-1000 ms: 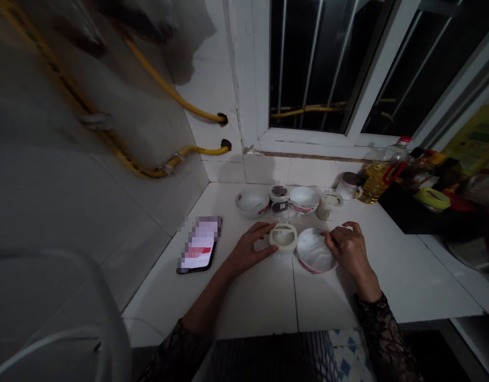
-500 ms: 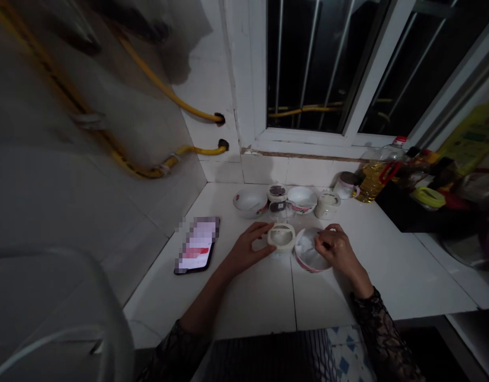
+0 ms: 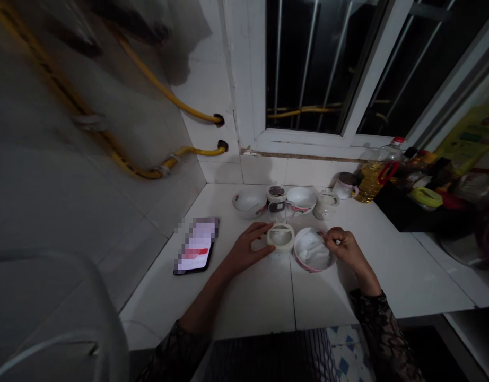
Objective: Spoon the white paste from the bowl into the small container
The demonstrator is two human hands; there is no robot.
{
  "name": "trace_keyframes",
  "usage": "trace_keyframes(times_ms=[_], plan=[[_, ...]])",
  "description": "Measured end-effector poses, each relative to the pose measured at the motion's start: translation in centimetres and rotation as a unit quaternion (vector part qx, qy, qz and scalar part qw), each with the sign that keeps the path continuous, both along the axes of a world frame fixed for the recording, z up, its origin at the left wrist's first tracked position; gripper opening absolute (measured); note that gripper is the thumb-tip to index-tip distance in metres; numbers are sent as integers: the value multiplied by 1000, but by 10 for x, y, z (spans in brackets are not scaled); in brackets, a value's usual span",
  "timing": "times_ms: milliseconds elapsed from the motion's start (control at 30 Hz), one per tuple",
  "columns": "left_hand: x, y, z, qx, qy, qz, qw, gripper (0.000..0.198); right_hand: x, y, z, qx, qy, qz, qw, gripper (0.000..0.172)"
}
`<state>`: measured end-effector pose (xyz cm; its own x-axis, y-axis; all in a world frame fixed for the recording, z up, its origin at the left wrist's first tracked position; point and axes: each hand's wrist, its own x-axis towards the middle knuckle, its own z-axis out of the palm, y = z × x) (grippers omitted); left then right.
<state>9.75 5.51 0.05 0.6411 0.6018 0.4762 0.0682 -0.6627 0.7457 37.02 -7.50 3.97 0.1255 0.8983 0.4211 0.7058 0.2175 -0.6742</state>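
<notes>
White glazed tile runs across the wall and the surface point(image 3: 372, 276) from my remote view, with a barred window point(image 3: 308, 69) dark at the far side and yellow gas hoses point(image 3: 168, 95) crossing the left wall. At the far right stand a plastic bottle of cooking oil point(image 3: 370, 181) with a red handle and a black tray point(image 3: 411, 215) of crowded packets. A smartphone point(image 3: 195, 246) with a pixelated screen lies to the left.

Along the far edge of the surface sit two floral bowls point(image 3: 249, 203), a lidded jar point(image 3: 326, 206), and a small dark-topped tub point(image 3: 277, 193) with a clear glass point(image 3: 277, 211) just in front of it.

Nearest me, my left hand point(image 3: 246, 248) curls around a roll of cream tape point(image 3: 280, 238), its fingers and thumb closed on the roll's sides. The roll should feel light and stiff, and its outer edge offers the easiest hold.

Just right of the roll is a pink-rimmed bowl point(image 3: 313, 249), lined with something white that I cannot identify. It looks fragile and slick, so I would take it by the rim. My right hand point(image 3: 343, 248) is pinched closed over that rim, and I cannot tell whether it holds anything small.
</notes>
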Motion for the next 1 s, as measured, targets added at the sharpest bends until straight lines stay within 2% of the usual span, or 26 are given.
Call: trace_keyframes(times_ms=[200,333,500,567,667,733,833,900,1000], plan=[[0,0,-1,-4,-3,5,1000,49,2,2,3,-27,119,-57,991,46],[0,0,-2,-2,-7,7,1000,50,5,3,2,-40,155,-84,983,50],[0,0,0,-5,0,4,1000,50,-5,4,6,6,175,-132,976,49],[0,-1,2,-6,0,5,1000,50,-17,4,11,62,136,-143,978,47],[0,-1,3,-5,0,5,1000,50,-39,7,17,193,3,-138,971,39],[0,-1,2,-4,-1,4,1000,50,-54,9,20,259,-119,-90,954,34],[0,-1,1,-4,-4,2,1000,50,-65,10,21,291,-274,-10,917,29],[0,0,0,-3,-4,0,1000,50,-63,8,22,298,-298,-11,907,27],[0,0,-1,-3,-1,2,1000,51,-43,4,22,293,-242,-73,922,28]])
